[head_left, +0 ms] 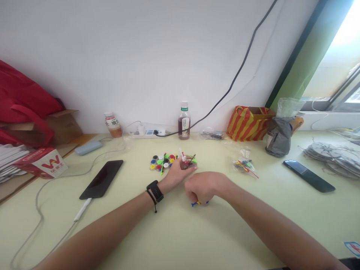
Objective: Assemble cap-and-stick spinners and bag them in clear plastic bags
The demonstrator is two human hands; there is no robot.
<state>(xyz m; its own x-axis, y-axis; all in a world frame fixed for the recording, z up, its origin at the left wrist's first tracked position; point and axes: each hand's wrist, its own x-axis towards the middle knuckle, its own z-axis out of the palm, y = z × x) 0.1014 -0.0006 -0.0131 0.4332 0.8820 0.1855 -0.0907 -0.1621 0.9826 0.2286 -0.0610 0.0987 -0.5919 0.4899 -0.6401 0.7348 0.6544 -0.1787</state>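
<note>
Two hands meet well off every edge: left hand clasps coloured sticks, right hand closed on blue sticks; open tabletop toward near edge.

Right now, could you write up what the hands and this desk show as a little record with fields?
Left hand: grips a bunch of small coloured pieces
Right hand: closed over a blue and yellow piece on the table
Beside left hand: round coloured caps
Right of hands: clear bag of coloured sticks
Phones: black phone on a cable, left; second phone, right
By the wall: dark bottle, power strip, striped bag
</note>
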